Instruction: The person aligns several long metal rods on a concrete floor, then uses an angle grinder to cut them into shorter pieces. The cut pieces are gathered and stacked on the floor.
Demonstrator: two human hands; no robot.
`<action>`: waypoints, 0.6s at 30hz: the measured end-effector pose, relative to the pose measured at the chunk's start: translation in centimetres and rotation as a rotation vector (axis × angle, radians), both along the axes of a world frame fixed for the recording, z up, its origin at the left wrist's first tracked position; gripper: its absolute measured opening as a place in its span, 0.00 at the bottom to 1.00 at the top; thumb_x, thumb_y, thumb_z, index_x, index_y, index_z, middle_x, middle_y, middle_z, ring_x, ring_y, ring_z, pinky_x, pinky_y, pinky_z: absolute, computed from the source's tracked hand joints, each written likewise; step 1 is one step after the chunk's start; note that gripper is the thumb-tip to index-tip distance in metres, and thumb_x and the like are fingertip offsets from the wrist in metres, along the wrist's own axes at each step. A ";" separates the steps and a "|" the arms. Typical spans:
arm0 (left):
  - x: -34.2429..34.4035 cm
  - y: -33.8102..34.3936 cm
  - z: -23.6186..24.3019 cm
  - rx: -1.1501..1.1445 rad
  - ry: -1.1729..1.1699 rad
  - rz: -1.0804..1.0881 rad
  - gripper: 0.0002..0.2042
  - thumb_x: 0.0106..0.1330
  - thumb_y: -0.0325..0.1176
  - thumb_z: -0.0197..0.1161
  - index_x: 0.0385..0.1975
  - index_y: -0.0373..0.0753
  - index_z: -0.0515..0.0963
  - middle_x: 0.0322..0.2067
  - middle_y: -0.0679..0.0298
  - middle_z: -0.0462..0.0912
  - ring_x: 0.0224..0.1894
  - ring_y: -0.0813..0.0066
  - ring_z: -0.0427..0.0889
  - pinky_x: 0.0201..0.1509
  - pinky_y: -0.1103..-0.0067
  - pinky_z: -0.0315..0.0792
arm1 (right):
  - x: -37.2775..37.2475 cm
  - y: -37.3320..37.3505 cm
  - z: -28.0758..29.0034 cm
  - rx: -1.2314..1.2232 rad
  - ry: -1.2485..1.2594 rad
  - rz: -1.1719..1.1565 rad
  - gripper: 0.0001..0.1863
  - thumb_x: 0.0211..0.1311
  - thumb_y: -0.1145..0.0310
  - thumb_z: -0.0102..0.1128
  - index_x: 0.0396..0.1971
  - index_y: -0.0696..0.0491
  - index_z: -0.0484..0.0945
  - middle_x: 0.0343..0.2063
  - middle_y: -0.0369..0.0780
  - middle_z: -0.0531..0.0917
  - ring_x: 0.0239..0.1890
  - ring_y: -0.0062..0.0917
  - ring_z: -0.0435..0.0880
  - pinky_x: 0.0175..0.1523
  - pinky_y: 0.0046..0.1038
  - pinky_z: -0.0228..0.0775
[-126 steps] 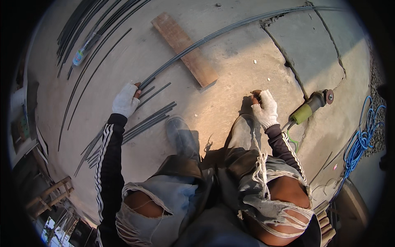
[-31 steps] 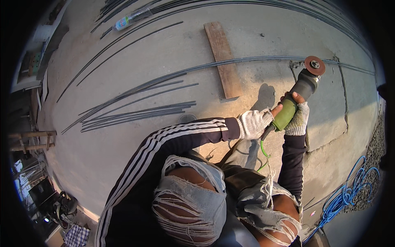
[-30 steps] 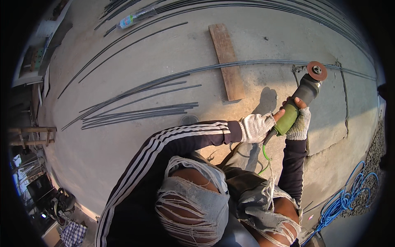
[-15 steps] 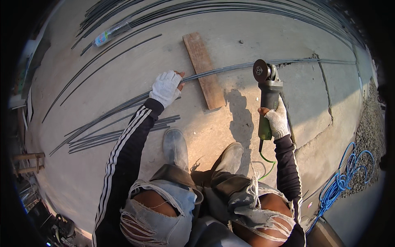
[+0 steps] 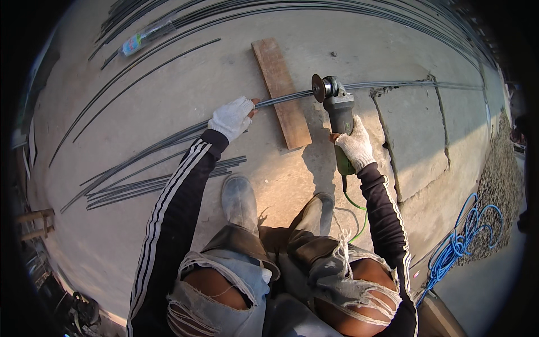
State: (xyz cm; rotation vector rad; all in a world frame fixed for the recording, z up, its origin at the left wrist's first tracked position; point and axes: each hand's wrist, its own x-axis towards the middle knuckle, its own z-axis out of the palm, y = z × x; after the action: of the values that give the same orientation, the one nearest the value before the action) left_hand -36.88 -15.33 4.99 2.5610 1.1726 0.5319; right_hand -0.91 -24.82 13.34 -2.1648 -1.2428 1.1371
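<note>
The angle grinder [image 5: 341,115], first lying on the concrete floor [image 5: 185,73], then held in both grips, is now in the right grip [image 5: 357,145] alone, its disc [image 5: 319,88] brought leftward to the metal rods [image 5: 269,103]; the left grip [image 5: 233,119] has left the tool for the rods, nearer the wooden plank [image 5: 275,76] than at first
</note>
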 end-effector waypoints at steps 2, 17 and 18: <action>0.0 0.0 0.0 -0.027 0.021 0.004 0.16 0.74 0.39 0.63 0.59 0.48 0.79 0.37 0.59 0.81 0.38 0.55 0.85 0.38 0.63 0.80 | -0.2 0.3 -0.1 -0.006 0.002 0.003 0.28 0.48 0.66 0.77 0.48 0.55 0.74 0.37 0.46 0.85 0.37 0.34 0.87 0.46 0.36 0.81; -0.1 0.1 -0.4 -0.058 0.036 0.008 0.16 0.76 0.40 0.61 0.60 0.47 0.79 0.40 0.57 0.82 0.40 0.55 0.86 0.41 0.64 0.81 | -0.6 0.9 -0.6 -0.046 -0.028 0.007 0.27 0.49 0.67 0.74 0.49 0.56 0.74 0.37 0.47 0.85 0.38 0.35 0.87 0.46 0.36 0.80; -0.1 0.1 -0.4 -0.060 0.036 0.010 0.16 0.76 0.41 0.61 0.59 0.46 0.80 0.40 0.57 0.83 0.40 0.56 0.86 0.42 0.64 0.82 | -0.6 0.9 -0.6 -0.041 -0.029 0.009 0.27 0.49 0.67 0.75 0.48 0.56 0.74 0.37 0.47 0.86 0.38 0.35 0.87 0.46 0.36 0.80</action>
State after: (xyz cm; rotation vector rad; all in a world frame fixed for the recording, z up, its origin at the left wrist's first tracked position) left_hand -37.01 -15.19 4.61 2.5252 1.1960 0.4475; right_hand -1.53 -23.90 12.77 -2.2152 -1.2527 1.1487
